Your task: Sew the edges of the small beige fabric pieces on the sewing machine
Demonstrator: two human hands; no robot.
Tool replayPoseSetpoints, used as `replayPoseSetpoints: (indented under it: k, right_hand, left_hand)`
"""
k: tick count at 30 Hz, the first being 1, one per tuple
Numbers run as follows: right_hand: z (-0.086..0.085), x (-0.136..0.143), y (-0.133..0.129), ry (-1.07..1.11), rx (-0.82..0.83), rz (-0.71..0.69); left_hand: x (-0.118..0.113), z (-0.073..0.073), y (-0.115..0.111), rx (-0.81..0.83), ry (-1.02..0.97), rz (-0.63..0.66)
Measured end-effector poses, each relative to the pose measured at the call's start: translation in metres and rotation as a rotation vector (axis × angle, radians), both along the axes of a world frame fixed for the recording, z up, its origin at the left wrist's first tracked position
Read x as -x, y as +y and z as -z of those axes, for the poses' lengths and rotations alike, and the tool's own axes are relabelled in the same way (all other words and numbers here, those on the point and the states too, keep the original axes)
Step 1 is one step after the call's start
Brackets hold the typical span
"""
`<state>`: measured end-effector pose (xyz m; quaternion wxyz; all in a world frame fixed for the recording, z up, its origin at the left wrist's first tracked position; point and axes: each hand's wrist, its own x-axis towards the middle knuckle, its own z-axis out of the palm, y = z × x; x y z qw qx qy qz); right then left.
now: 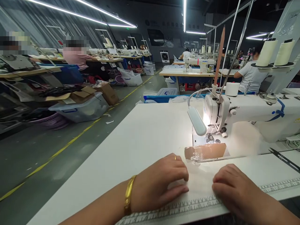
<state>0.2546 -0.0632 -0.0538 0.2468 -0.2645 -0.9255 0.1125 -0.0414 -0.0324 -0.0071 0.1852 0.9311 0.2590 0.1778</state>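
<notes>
My left hand is over the front of the white sewing table, fingers curled and the thumb close under them. A gold bracelet circles its wrist. To its right, my right hand is closed, its fingertips turned down and hidden. A pale, sheer patch that looks like thin cloth lies between the hands; whether either hand grips it is unclear. Just beyond them, a brown strip under clear tape lies before the needle area of the white sewing machine, whose lamp is lit.
A printed ruler scale runs along the table's front edge. Black thread snips lie at right. Thread cones stand above the machine. Left of the table is an aisle with a yellow line, a plastic bin and co-workers at machines.
</notes>
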Motion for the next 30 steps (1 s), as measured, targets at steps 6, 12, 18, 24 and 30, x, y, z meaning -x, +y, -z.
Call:
replayPoseSetpoints:
  k: [6,12,18,24,30]
  right_hand:
    - [-0.009,-0.004,0.002,0.079,0.200,-0.037]
    - [0.008,0.005,0.015,0.025,0.138,0.054]
    - [0.015,0.005,0.013,0.047,0.093,0.046]
    - [0.016,0.007,0.011,0.055,0.048,0.068]
    - [0.017,0.005,0.011,0.050,0.083,0.075]
  left_hand:
    - [-0.013,0.022,-0.006,0.041,-0.048,-0.340]
    - [-0.015,0.036,-0.002,-0.107,0.012,-0.413]
    - [-0.010,0.037,-0.002,-0.089,-0.006,-0.519]
    - [-0.015,0.041,0.004,0.044,-0.060,-0.536]
    - [-0.012,0.031,0.007,0.025,-0.184,-0.471]
